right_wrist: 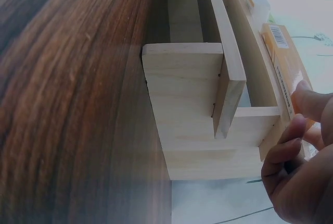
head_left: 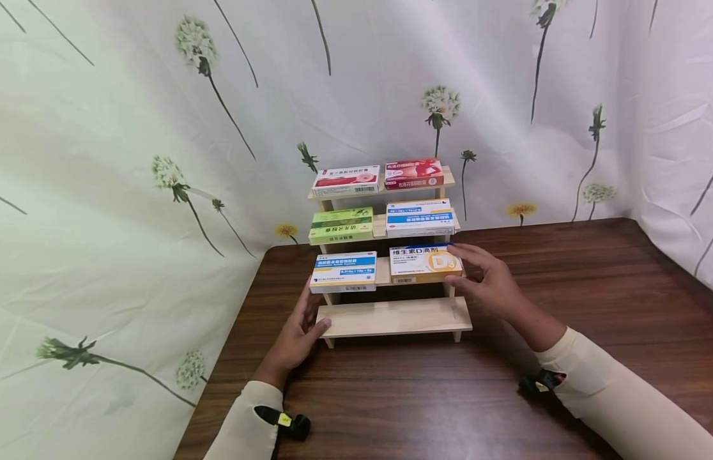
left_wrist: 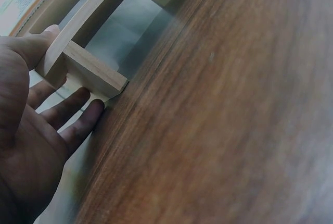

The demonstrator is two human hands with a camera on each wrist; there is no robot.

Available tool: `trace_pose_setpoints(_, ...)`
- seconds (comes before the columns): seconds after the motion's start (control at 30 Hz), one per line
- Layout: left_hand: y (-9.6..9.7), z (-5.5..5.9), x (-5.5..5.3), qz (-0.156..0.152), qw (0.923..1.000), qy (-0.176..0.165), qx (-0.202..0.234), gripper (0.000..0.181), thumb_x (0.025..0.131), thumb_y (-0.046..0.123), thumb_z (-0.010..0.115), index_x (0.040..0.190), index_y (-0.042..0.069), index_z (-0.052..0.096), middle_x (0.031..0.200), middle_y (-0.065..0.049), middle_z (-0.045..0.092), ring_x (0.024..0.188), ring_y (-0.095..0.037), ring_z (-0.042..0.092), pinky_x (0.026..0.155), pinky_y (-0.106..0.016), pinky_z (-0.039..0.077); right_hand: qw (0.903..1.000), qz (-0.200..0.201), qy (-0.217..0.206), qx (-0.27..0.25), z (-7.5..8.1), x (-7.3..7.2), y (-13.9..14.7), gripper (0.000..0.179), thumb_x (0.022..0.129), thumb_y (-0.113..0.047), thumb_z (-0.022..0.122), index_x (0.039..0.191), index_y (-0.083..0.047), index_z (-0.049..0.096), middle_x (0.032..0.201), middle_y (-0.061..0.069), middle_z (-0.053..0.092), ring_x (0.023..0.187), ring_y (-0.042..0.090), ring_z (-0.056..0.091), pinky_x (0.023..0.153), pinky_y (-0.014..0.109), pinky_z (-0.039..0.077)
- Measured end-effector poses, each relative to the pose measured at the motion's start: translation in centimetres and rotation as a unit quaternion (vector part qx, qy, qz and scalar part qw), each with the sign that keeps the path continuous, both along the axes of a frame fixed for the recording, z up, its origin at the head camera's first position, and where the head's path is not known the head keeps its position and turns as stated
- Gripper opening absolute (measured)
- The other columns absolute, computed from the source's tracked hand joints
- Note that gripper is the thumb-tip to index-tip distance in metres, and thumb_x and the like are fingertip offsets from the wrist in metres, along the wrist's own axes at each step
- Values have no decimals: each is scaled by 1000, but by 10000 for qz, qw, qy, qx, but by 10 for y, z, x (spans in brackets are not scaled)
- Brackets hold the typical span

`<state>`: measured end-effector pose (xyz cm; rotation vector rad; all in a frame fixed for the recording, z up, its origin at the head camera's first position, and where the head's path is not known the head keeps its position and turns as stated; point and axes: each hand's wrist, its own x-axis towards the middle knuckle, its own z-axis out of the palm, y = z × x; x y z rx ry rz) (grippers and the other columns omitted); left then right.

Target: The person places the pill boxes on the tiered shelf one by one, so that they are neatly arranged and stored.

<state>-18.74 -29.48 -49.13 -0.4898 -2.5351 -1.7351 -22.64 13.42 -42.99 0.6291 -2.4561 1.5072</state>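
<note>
A stepped wooden stand [head_left: 391,318] holds several medicine boxes on its upper three steps. At the stand's lower left end, my left hand [head_left: 296,338] grips it, with the thumb over the front step and the fingers along the side panel. On the second step from the bottom, at the right, lies a white and orange vitamin D box [head_left: 416,263]. My right hand [head_left: 494,284] holds this box at its right end between thumb and index finger; the other fingers are curled in the right wrist view. A blue and white box [head_left: 345,271] lies left of it.
Higher up lie a green box [head_left: 341,225], another blue and white box [head_left: 420,217], a white and red box [head_left: 346,180] and a red box [head_left: 414,172]. The stand is on a dark wooden table [head_left: 391,396]. A flower-printed curtain [head_left: 356,96] hangs behind.
</note>
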Motion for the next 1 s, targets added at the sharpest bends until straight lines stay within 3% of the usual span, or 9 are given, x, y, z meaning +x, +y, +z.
trace_pose_setpoints(0.17, 0, 0, 0, 12, 10000, -34, -11, 96, 110, 22, 68, 175, 44, 1, 182, -13, 25, 169, -43, 24, 133, -68, 20, 10000, 23, -31, 2, 0, -1, 0, 63, 101, -10, 79, 160, -8, 57, 166, 24, 48, 135, 42, 64, 98, 47, 63)
trace_pose_setpoints(0.4, -1, 0, 0, 26, 10000, -76, 1, 96, 110, 23, 68, 175, 47, 0, 183, -11, 24, 170, -41, 23, 133, -68, 19, 9999, 14, -78, -86, 0, -1, 0, 63, 100, -10, 81, 159, -8, 58, 163, 23, 46, 118, 41, 69, 85, 21, 57)
trace_pose_setpoints(0.53, -1, 1, 0, 29, 10000, -62, 3, 96, 110, 23, 68, 175, 46, 1, 183, -11, 24, 170, -41, 23, 134, -68, 19, 9999, 8, -51, -109, 1, -1, -1, 63, 100, -10, 81, 158, -7, 58, 162, 24, 46, 116, 39, 68, 82, 20, 55)
trace_pose_setpoints(0.73, -1, 1, 0, 8, 10000, -50, -2, 97, 110, 23, 68, 177, 38, 0, 183, -11, 24, 169, -42, 23, 133, -68, 20, 9999, 85, -3, -62, 1, 0, 1, 66, 99, -7, 81, 160, -6, 55, 163, 26, 44, 97, 36, 69, 68, 23, 53)
trace_pose_setpoints(1.0, -1, 0, 0, 48, 9999, -83, -42, 96, 110, 24, 68, 174, 48, 1, 183, -10, 23, 170, -39, 21, 134, -66, 19, 9999, 33, 112, 60, 2, 2, 6, 70, 98, -7, 81, 163, -7, 53, 163, 23, 45, 125, 41, 65, 82, 19, 57)
